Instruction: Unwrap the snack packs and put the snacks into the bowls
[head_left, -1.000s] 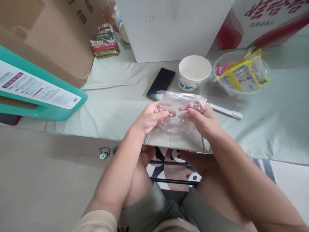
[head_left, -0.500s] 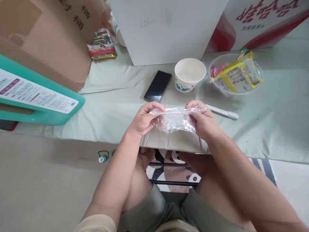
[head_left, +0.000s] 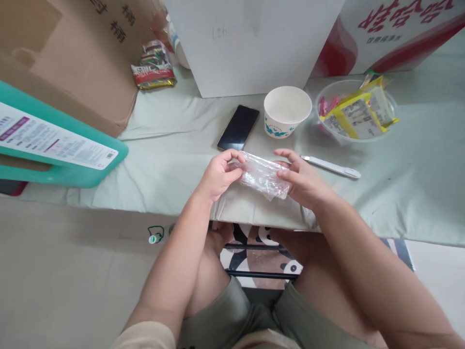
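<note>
A crinkled clear plastic bag (head_left: 264,174), folded into a small oblong, is held between my two hands above the table's front edge. My left hand (head_left: 222,174) pinches its left end between thumb and fingers. At the other end, my right hand (head_left: 300,177) has its thumb on the near face and fingers behind, with the index finger lifted clear. Just beyond my hands lie a black phone (head_left: 239,127) and a slim white tool (head_left: 330,167), perhaps a utility knife. A paper bowl (head_left: 286,112) with blue leaf prints stands behind them.
Yellow packets fill a clear plastic bowl (head_left: 358,135) at the right. A white box (head_left: 254,58) and a red-and-white carton (head_left: 378,48) stand at the back. Leftward are a cardboard box (head_left: 72,68), snack packs (head_left: 154,72) and a green container (head_left: 105,157).
The bag was stretched level between both hands; now it is slanted and more compact, its right end lower. My right fingers have loosened and spread from its top edge.
</note>
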`<state>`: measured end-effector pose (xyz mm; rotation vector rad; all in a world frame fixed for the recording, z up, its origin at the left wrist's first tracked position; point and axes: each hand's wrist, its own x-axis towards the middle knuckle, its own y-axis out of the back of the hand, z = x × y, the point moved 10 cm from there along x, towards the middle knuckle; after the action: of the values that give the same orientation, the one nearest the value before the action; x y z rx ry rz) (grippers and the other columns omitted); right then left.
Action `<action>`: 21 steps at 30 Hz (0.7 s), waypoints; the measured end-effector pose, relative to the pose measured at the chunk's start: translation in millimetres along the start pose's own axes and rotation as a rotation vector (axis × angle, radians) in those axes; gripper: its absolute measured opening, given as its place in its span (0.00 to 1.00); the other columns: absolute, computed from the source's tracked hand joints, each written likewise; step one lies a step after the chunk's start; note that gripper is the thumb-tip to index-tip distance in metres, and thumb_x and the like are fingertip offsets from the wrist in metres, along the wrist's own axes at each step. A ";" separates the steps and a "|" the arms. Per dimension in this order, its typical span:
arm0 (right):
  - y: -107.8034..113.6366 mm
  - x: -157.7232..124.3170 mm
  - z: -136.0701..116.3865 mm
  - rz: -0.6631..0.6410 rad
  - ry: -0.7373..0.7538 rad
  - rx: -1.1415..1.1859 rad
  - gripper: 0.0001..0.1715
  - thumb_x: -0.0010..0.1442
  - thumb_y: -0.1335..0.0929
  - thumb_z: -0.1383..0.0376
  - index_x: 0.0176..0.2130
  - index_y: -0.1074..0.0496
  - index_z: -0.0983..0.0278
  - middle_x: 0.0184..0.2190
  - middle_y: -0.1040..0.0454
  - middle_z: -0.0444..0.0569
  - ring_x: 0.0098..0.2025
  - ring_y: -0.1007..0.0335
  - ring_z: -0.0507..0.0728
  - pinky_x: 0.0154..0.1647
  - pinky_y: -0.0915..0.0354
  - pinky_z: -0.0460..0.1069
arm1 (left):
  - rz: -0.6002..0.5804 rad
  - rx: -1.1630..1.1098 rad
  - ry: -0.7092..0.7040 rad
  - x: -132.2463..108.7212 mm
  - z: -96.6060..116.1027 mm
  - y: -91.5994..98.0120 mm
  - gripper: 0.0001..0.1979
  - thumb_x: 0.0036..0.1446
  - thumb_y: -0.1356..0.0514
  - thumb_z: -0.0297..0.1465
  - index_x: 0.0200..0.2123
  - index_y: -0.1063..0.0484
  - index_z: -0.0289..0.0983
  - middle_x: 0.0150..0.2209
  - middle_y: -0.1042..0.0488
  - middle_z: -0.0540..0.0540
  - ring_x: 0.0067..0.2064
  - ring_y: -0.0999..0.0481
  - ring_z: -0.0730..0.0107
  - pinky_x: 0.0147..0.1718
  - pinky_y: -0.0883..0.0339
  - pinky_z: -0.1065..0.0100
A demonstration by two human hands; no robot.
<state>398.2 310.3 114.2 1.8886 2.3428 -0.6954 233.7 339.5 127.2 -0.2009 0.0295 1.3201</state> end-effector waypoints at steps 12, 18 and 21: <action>-21.9 -4.7 -11.3 -0.069 0.173 -0.268 0.12 0.57 0.29 0.56 0.39 0.29 0.60 0.33 0.25 0.44 0.31 0.32 0.52 0.36 0.35 0.49 | -0.040 0.448 -0.304 -17.9 25.4 -33.0 0.14 0.57 0.36 0.34 0.47 0.25 0.39 0.48 0.21 0.43 0.49 0.22 0.60 0.52 0.29 0.61; -6.2 -10.2 -25.1 0.116 0.350 -0.283 0.19 0.56 0.26 0.57 0.45 0.33 0.57 0.47 0.26 0.48 0.43 0.28 0.55 0.44 0.32 0.52 | -0.139 0.177 -0.053 -11.3 1.6 -40.8 0.21 0.56 0.36 0.33 0.53 0.24 0.37 0.52 0.19 0.42 0.52 0.21 0.59 0.51 0.28 0.63; -5.4 -6.3 -21.8 0.117 0.349 -0.410 0.28 0.52 0.24 0.58 0.50 0.33 0.57 0.52 0.27 0.51 0.50 0.28 0.58 0.49 0.32 0.54 | -0.184 0.127 -0.029 -11.7 0.7 -41.5 0.19 0.55 0.38 0.29 0.51 0.22 0.38 0.53 0.19 0.42 0.52 0.21 0.61 0.51 0.29 0.64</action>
<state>399.8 311.9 137.4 2.0493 2.2933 0.1352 270.6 318.7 134.8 -0.0745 0.0690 1.1336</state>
